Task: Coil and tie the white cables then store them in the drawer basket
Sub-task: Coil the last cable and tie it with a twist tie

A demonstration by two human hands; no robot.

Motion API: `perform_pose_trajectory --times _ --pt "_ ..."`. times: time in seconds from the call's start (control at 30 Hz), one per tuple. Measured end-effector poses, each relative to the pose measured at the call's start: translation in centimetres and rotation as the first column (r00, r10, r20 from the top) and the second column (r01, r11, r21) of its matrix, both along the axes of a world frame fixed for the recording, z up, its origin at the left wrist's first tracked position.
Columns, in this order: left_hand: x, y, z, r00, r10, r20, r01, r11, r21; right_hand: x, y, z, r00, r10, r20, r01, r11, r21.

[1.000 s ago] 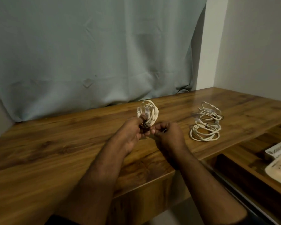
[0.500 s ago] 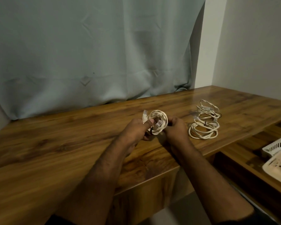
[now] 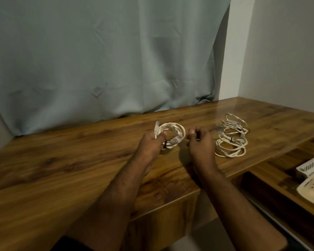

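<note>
My left hand [image 3: 150,144] grips a small coiled white cable [image 3: 178,140] just above the wooden table [image 3: 62,160], thumb pressed on the loops. A dark tie shows at the coil's lower edge, beside my fingers. A connector end sticks up above my left fingers. My right hand [image 3: 200,144] hovers a little to the right of the coil, apart from it, fingers loosely curled with nothing seen in them. A pile of more coiled white cables [image 3: 231,140] lies on the table right of my right hand.
An open wooden drawer [image 3: 272,178] sits low at the right, holding a white slotted basket [image 3: 310,166] and a cream basket [image 3: 312,187]. A grey-blue curtain [image 3: 98,60] hangs behind the table; a wall closes the right side.
The coil came down from upright to lower and flatter near the table. My right hand let go of it and drew off to the right.
</note>
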State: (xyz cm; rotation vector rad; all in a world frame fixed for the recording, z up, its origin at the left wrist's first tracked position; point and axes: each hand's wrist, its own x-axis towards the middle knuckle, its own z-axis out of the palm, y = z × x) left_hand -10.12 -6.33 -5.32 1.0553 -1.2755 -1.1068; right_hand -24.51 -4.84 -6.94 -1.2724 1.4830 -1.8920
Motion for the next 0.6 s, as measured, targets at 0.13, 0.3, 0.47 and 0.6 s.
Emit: perform_pose_trajectory --times 0.13,0.3,0.47,0.6 --pt "0.1 -0.7 -0.7 0.989 0.122 0.082 -0.118 0.992 -0.055 0.7 3.4 1.8 0.972 0.068 -0.225 -0.154 0.906 -0.395" --pt "0.5 -0.7 -0.6 0.987 0.161 0.013 -0.161 0.986 -0.050 3.0 2.6 1.1 0.714 0.035 -0.699 -0.187 0.972 -0.142" --pt "-0.1 0.0 -0.3 1.000 0.019 -0.021 -0.021 0.997 -0.073 2.5 1.7 1.0 0.775 0.019 -0.632 -0.063 0.997 -0.046" --pt "-0.2 0.0 -0.4 0.998 -0.057 0.017 0.058 0.995 -0.081 2.0 1.6 1.2 0.922 0.311 -0.230 -0.309 0.950 0.046"
